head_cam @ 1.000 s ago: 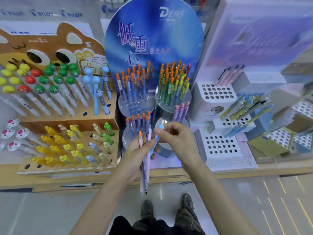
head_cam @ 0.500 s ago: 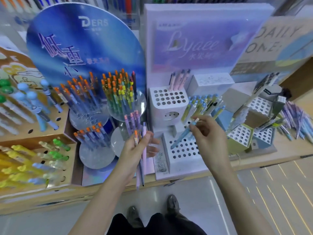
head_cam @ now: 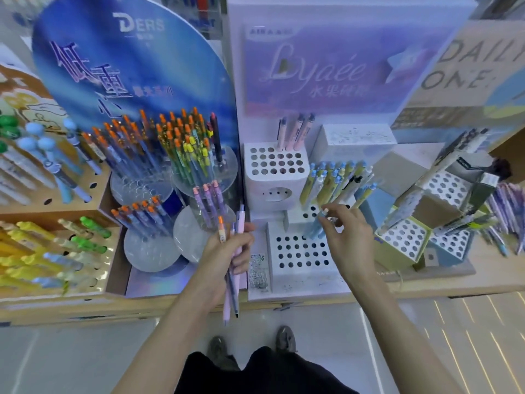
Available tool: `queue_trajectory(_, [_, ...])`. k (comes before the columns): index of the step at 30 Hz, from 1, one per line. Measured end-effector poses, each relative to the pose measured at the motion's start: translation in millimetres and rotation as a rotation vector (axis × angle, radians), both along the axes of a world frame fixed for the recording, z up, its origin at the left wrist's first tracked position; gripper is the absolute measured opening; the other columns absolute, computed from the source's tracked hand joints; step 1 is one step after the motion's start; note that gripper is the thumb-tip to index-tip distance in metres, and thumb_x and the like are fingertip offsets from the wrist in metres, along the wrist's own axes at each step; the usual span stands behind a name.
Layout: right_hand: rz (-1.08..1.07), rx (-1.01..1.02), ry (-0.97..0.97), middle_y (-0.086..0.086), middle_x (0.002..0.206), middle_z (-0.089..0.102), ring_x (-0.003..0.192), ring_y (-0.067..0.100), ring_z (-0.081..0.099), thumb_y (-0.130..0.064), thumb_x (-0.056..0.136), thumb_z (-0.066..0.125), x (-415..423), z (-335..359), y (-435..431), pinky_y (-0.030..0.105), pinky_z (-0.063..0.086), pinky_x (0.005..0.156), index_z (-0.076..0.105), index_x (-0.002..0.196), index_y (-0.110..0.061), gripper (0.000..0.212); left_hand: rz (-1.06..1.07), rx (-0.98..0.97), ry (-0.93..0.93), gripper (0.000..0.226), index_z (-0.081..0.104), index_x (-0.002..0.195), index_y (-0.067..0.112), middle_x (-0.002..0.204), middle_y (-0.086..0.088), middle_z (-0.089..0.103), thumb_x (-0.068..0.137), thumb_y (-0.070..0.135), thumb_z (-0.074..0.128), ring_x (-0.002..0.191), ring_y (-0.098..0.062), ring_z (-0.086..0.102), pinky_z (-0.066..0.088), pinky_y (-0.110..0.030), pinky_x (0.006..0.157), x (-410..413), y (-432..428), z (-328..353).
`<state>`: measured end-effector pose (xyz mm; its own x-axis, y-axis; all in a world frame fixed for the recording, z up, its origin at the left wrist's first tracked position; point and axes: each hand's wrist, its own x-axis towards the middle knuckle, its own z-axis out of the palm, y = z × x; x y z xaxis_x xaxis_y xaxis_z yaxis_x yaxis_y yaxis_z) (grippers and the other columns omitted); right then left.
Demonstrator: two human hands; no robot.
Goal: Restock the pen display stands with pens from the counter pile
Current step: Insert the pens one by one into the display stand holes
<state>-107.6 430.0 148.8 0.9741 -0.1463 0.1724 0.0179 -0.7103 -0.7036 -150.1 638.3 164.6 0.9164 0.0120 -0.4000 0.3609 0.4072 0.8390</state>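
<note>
My left hand [head_cam: 227,257] grips a small bunch of pens [head_cam: 232,280], one with an orange cap, one pink, one blue, their tips pointing down over the counter edge. My right hand [head_cam: 345,240] pinches the top of a light blue pen [head_cam: 314,229] whose tip sits in a hole of the white perforated stand [head_cam: 301,254]. Behind it a higher tier of the same stand holds several blue and yellow pens [head_cam: 335,180]. The top tier [head_cam: 274,162] carries three pink pens at its back.
A round blue display [head_cam: 133,66] with clear tiers of orange-capped pens stands to the left. Further left is a wooden stand [head_cam: 56,245] of yellow and green pens. Boxes with hole grids [head_cam: 406,238] and loose pens [head_cam: 508,206] lie right. The counter edge [head_cam: 426,288] runs below.
The view swung right from the blue display to the white stand. My right hand carried the light blue pen over and lowered it into the bottom tier. My left hand kept its bunch.
</note>
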Motion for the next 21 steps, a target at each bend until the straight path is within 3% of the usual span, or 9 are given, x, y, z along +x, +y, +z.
queue_trajectory(4, [0.022,-0.002,0.013,0.001,0.091,0.057,0.078,0.010,0.047,-0.017,0.090,0.064,3,-8,-1,0.021,0.032,0.064,0.067,0.107,-0.018,0.018,-0.037,-0.069,-0.055,0.014,0.061,0.088,0.002,0.070,-0.005,0.065,0.091,0.002,0.047,0.044,-0.006,0.037,0.033,-0.016,0.040,1,1,-2])
queue_trajectory(11, [0.112,-0.105,-0.015,0.000,0.085,0.061,0.078,0.003,0.038,-0.019,0.087,0.066,12,-7,-6,0.030,0.038,0.060,0.066,0.102,-0.017,0.015,-0.060,0.004,-0.024,0.018,0.071,0.081,0.010,0.068,-0.003,0.069,0.087,0.011,0.054,0.058,-0.011,0.061,0.054,-0.022,0.057,0,4,-3])
queue_trajectory(16, [0.136,-0.124,-0.047,0.000,0.080,0.049,0.071,0.010,0.045,-0.016,0.084,0.070,5,-5,-7,0.028,0.038,0.059,0.068,0.099,-0.016,0.016,-0.069,-0.056,-0.033,0.019,0.060,0.091,0.004,0.054,0.005,0.045,0.082,0.019,0.055,0.040,-0.005,0.033,0.034,-0.016,0.041,2,8,1])
queue_trajectory(21, [0.182,-0.180,-0.104,-0.007,0.073,0.041,0.071,0.022,0.053,-0.009,0.079,0.075,0,-4,-10,0.028,0.039,0.058,0.071,0.096,-0.011,0.017,-0.048,-0.045,-0.053,0.017,0.062,0.089,0.005,0.054,0.005,0.042,0.081,0.019,0.056,0.039,-0.005,0.030,0.030,-0.015,0.038,4,13,1])
